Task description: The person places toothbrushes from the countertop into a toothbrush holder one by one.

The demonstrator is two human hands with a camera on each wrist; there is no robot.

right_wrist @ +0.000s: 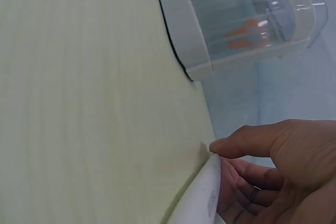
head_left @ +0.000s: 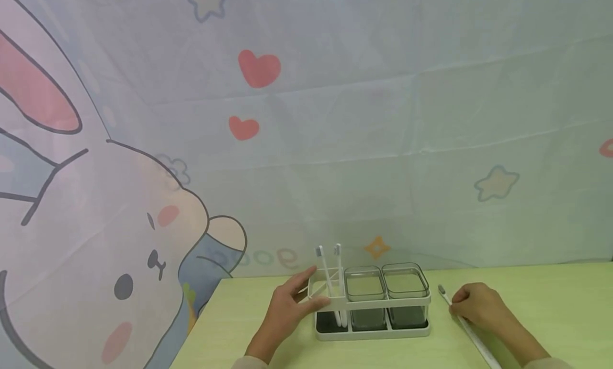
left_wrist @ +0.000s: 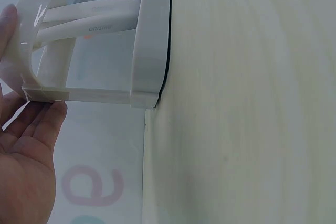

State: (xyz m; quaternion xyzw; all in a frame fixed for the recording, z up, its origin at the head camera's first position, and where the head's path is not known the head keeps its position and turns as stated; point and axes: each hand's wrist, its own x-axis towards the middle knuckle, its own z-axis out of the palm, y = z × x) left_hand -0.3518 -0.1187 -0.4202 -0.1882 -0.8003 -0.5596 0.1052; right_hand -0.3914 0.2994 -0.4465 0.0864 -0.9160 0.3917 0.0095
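Observation:
A white two-tier toothbrush holder (head_left: pixel 388 302) stands on the table. My left hand (head_left: pixel 287 305) grips its upper tier at the left end, thumb in front and fingers behind; the left wrist view shows the fingers (left_wrist: pixel 50 121) against the rack's edge. Two white toothbrushes (head_left: pixel 325 270) lean upright in the left compartment, bristles up, their handles (left_wrist: pixel 97 22) reaching the base. Right of the holder, my right hand (head_left: pixel 481 308) pinches another white toothbrush (head_left: pixel 474 337) between thumb and fingers. Its grey bristle head points away from me; in the right wrist view its thick handle (right_wrist: pixel 197 198) lies close to the tabletop.
Two clear cups, a middle one (head_left: pixel 366 286) and a right one (head_left: pixel 406 284), sit in the holder's other compartments. The pale yellow-green table (head_left: pixel 249 310) ends at a cloth backdrop (head_left: pixel 335 199) printed with a rabbit, hearts and stars, just behind the holder.

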